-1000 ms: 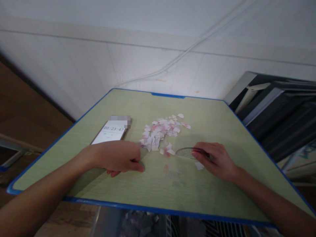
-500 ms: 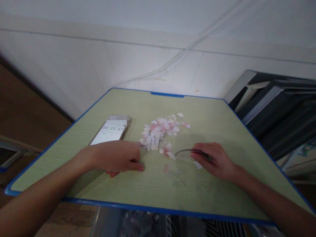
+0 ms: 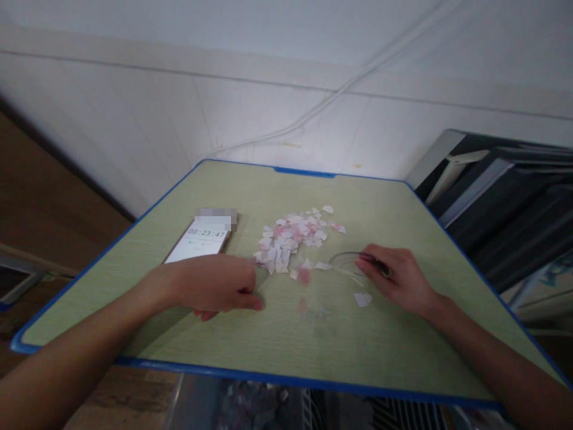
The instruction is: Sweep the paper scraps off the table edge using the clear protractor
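My right hand (image 3: 396,279), fingers closed, pinches a thin, round-edged, see-through tool (image 3: 347,261) with a dark rim; its exact kind is unclear. Its edge is close to a few paper scraps (image 3: 323,266). Behind it lies a heap of torn white and pink paper scraps (image 3: 286,242). A separate scrap (image 3: 362,299) rests just left of my right wrist. My left hand (image 3: 215,283) is curled on the table, thumb pointing right, beside the heap. A faint translucent edge shows near its knuckles, but what it holds is mostly hidden.
A phone (image 3: 197,242) showing a timer lies behind my left hand. The pale green table (image 3: 250,352) has a blue rim. Dark folded panels (image 3: 510,185) lean at the right, with a white wall behind. Below the front edge, a clear bin (image 3: 192,400) holds scraps.
My right hand has moved slightly up and to the right with the see-through tool. Scraps near it have shifted, and one beside the hand is now uncovered. The left hand is nearly still.
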`<state>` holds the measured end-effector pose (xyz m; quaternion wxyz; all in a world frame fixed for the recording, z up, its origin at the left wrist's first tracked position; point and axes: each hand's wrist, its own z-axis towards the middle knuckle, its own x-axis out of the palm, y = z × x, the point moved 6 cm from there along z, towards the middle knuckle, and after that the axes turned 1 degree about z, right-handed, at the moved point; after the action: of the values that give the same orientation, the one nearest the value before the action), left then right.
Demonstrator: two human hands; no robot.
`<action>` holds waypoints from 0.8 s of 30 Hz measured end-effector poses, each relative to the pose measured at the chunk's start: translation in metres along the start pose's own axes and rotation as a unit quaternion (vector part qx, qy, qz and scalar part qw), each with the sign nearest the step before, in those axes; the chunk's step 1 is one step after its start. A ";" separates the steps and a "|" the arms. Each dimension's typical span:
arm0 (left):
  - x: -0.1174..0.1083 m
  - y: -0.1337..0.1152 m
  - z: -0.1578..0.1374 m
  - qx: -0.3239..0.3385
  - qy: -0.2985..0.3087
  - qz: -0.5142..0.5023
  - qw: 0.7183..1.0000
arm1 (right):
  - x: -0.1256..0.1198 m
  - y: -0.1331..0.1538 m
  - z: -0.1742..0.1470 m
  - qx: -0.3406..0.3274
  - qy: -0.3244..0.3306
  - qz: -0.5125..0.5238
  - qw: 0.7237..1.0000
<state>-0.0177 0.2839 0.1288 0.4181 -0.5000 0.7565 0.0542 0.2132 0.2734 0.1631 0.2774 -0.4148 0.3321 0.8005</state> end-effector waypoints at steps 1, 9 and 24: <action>0.000 0.000 0.000 0.002 0.001 -0.001 1.000 | -0.001 -0.002 0.000 0.012 -0.005 -0.009 1.000; -0.001 -0.001 -0.001 0.004 0.010 -0.004 1.000 | 0.001 0.008 -0.001 -0.014 -0.036 -0.016 0.999; 0.002 0.002 0.000 0.000 0.017 -0.020 1.000 | 0.013 0.014 -0.001 -0.022 -0.011 0.001 1.000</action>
<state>-0.0193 0.2837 0.1268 0.4063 -0.5158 0.7533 0.0371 0.1972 0.2653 0.1561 0.2708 -0.4115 0.3113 0.8127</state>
